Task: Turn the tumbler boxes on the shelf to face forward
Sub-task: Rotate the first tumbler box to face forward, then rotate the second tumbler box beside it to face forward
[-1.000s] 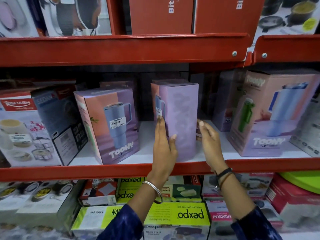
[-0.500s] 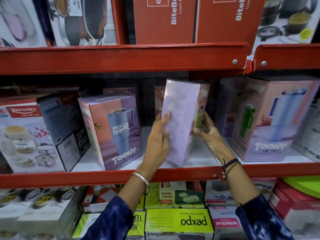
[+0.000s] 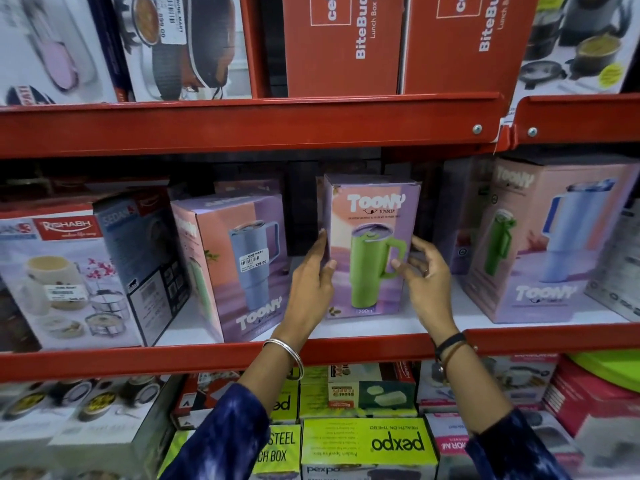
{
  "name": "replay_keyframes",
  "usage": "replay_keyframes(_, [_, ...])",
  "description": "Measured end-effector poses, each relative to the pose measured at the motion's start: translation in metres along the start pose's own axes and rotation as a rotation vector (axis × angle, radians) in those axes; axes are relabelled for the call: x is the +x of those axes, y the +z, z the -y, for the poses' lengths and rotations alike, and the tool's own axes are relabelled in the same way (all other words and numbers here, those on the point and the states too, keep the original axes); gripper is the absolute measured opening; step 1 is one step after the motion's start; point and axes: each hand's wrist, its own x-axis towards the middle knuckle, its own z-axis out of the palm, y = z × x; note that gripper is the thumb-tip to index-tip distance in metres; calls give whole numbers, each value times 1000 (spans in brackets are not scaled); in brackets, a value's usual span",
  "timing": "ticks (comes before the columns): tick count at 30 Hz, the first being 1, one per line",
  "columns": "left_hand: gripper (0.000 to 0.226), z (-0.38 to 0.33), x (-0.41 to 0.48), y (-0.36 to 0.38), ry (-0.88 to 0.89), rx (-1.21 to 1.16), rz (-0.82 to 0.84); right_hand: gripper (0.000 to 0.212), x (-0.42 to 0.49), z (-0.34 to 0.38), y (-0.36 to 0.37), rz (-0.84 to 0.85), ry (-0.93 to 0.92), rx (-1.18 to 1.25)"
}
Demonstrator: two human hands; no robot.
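The middle Toony tumbler box [image 3: 370,206] stands upright on the red shelf [image 3: 173,358], its green-tumbler picture facing me. My left hand [image 3: 311,282] grips its left edge, thumb on the front. On the box's right edge, my right hand [image 3: 429,278] rests its thumb and fingertips. To the left, a second tumbler box [image 3: 242,258] with a blue tumbler stands turned at an angle. A larger tumbler box [image 3: 554,244] on the right is angled too, showing two faces.
A Rishabh box [image 3: 62,271] and a dark Sedan box [image 3: 145,258] fill the shelf's left end. Red lunch boxes [image 3: 343,46] sit on the shelf above. Green pexpo boxes [image 3: 367,441] lie on the shelf below. More boxes stand in the dark behind the tumbler boxes.
The middle box was lifted, rotated from its plain lilac side to its green-tumbler front, and set down upright on the shelf. Both hands stayed on it.
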Motion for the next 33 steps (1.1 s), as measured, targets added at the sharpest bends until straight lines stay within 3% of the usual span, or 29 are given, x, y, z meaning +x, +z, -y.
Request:
replay_keyframes(7, [55, 15, -2, -3, -25, 22, -11, 41, -10, -6, 6, 15, 19, -60])
replay_keyframes(13, [57, 11, -11, -10, -2, 5, 72, 37, -22, -3, 13, -56, 57, -113])
replay_keyframes(18, [51, 4, -37, -30, 222, 1, -35, 30, -60, 22, 40, -235, -120, -147])
replay_keyframes(22, [48, 5, -50, -61, 428, 52, -159, 25, -87, 46, 79, -122, -174, -58])
replay_keyframes(26, [44, 18, -56, -96, 510, 75, -307, 29, -108, 56, 123, -33, -181, 44])
replay_keyframes(30, [42, 43, -57, -126, 388, 68, -434, 41, -126, 58, 161, 37, -151, 34])
replay_keyframes(33, [43, 61, -52, -141, 224, -20, -424, 65, -135, 60, 191, 112, -150, -47])
